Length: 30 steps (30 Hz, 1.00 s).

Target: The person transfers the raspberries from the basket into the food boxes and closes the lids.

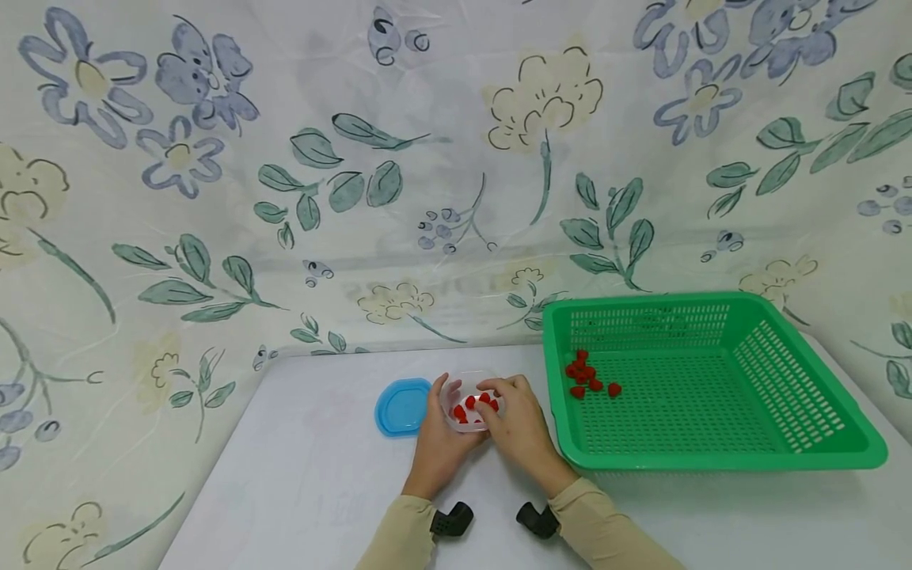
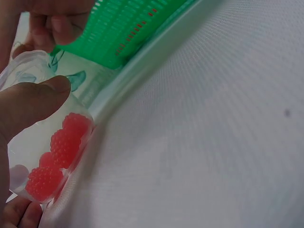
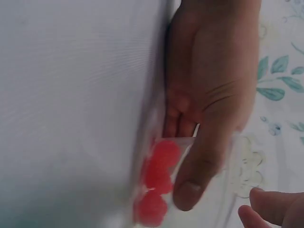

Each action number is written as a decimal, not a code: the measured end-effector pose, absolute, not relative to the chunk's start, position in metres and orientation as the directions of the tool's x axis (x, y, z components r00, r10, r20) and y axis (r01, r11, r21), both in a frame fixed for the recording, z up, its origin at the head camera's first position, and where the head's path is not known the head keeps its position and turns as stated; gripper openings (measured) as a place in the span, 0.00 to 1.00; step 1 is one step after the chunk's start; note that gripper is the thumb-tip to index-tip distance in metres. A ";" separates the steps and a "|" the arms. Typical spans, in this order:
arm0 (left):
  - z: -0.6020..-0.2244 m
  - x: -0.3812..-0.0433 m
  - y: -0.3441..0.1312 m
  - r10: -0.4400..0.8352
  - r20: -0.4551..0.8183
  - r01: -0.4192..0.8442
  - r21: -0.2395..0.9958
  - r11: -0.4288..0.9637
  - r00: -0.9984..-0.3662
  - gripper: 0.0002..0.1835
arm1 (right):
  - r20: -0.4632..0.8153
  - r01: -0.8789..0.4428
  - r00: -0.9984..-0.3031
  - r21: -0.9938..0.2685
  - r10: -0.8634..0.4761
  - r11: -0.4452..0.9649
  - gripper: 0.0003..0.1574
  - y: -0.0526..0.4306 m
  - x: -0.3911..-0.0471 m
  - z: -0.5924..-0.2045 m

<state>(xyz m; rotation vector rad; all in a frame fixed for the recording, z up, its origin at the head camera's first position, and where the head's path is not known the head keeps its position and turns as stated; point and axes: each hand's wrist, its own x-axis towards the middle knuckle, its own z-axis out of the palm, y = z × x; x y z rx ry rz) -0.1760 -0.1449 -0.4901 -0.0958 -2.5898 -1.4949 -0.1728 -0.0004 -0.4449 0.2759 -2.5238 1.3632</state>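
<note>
My left hand grips a clear plastic container, its thumb across the wall in the left wrist view. Several red raspberries lie at the bottom of it, showing through the side. Over the container's mouth is my right hand, fingers bent and spread apart from the thumb. No berry shows between its fingertips in the right wrist view. More raspberries lie loose in the left part of a green plastic basket.
A blue lid lies on the white table, just left of my left hand. The basket stands close at the right, its wall beside my right wrist. Behind the table hangs a flower-patterned cloth.
</note>
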 end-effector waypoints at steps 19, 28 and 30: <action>-0.491 -0.176 -0.145 -0.006 0.154 0.131 0.857 0.498 -0.988 0.57 | 0.331 -0.352 -0.934 -0.788 -0.135 0.505 0.14 0.007 -0.153 -0.393; -0.491 -0.176 -0.145 -0.008 0.156 0.133 0.868 0.479 -0.988 0.56 | 0.332 -0.349 -0.936 -0.821 -0.120 0.451 0.15 0.020 -0.155 -0.377; -0.491 -0.176 -0.145 -0.015 0.149 0.124 0.872 0.473 -0.989 0.57 | 0.329 -0.349 -0.936 -0.825 -0.125 0.444 0.15 0.025 -0.156 -0.374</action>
